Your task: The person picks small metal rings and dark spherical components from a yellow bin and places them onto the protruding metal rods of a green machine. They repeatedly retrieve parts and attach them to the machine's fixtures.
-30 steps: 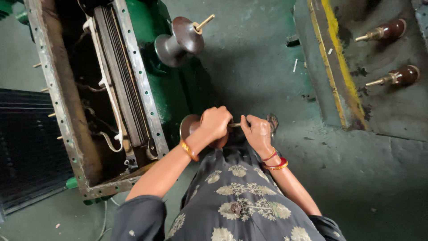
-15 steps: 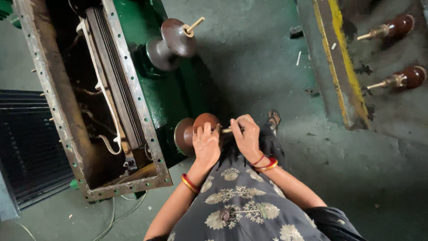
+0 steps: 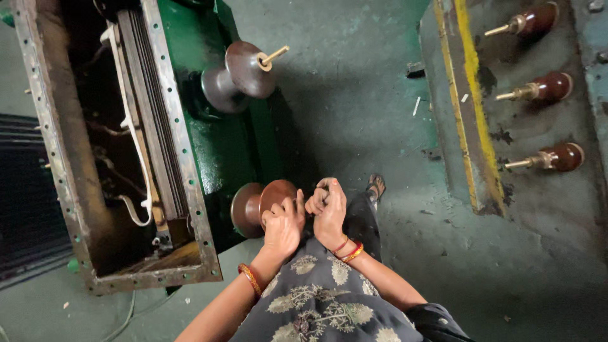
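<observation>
Brown porcelain lay under the left hand, which cupped the near insulator on the green tank; the right hand was curled shut at its tip, contents hidden. Steadying the insulator while turning squarely seemed wise

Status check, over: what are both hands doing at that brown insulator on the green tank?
Left hand on the lower brown insulator. Right hand closed at its tip; anything it grips is hidden. Upper insulator untouched. Nothing in the way.
</observation>
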Available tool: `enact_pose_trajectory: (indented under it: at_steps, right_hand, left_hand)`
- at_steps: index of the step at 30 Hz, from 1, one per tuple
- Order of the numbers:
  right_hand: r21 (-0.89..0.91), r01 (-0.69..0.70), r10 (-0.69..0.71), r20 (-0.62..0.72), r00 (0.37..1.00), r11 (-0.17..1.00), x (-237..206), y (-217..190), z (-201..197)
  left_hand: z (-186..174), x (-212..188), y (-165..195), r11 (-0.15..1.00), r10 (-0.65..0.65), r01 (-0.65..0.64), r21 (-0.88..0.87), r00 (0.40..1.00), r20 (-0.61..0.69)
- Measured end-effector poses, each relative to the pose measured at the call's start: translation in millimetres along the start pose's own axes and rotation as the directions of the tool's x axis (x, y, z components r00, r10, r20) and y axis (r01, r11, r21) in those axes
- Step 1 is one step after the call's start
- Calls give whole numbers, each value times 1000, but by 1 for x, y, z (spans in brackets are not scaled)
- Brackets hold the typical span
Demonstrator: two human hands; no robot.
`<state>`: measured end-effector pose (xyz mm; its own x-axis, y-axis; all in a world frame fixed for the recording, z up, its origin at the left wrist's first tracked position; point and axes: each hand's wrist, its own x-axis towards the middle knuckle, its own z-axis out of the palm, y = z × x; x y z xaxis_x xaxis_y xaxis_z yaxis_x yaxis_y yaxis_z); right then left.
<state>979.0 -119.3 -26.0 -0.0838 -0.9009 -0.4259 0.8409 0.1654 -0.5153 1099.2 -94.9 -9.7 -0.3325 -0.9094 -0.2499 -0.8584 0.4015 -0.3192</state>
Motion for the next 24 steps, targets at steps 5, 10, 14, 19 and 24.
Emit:
enact_pose_trajectory:
  at_steps: [5, 10, 14, 19, 24]
  right_hand:
    - [-63, -29, 30, 16, 999, 998, 2, 12, -7]
    - [-10, 25, -22, 198, 980, 1000, 7, 13, -18]
    - [-57, 1, 11, 204, 979, 998, 12, 11, -17]
    - [-85, -15, 41, 319, 947, 996, 16, 3, -22]
    - [-319, 59, 80, 405, 911, 946, 9, -31, -21]
  left_hand:
    - [-14, 7, -4, 984, -76, 96, -148, 988, 137]
    - [-19, 39, -16, 911, -52, 240, -335, 874, 484]
    - [-20, 53, -16, 912, -72, 270, -307, 845, 529]
    - [-22, 48, -23, 876, -102, 284, -390, 899, 425]
    - [-5, 49, -50, 394, -58, 232, -889, 972, 227]
